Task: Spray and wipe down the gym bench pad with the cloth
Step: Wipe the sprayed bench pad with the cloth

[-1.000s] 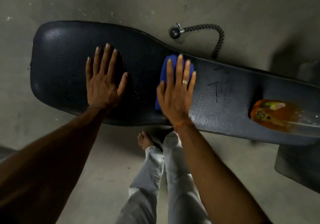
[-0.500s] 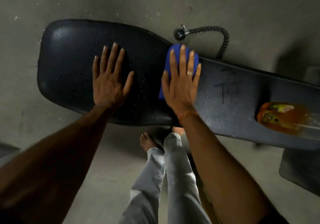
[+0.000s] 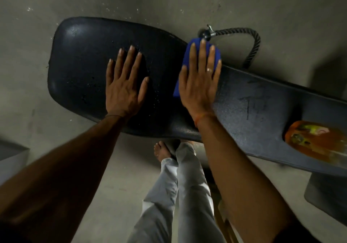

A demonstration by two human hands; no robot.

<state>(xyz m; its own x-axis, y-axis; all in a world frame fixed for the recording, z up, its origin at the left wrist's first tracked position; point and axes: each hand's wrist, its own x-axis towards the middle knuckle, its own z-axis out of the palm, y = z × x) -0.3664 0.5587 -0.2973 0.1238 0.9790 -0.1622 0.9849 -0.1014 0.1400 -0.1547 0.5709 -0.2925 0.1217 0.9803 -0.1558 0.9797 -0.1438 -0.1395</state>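
Palms (image 3: 199, 85) flat, right apparently pressing cloth (image 3: 187, 58).

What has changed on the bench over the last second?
The right hand has pushed the blue cloth away from the person, across the bench pad to its far edge, beside the rope handle. The left hand stayed flat on the wide end; the orange bottle stayed lying on the pad. No grip taken or released.

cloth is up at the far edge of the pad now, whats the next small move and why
Probably draw the right hand and the blue cloth back toward the near edge, drifting left. The cloth already overhangs the far edge of the bench pad, and spray droplets sit unwiped on the wide end around the braced left hand.
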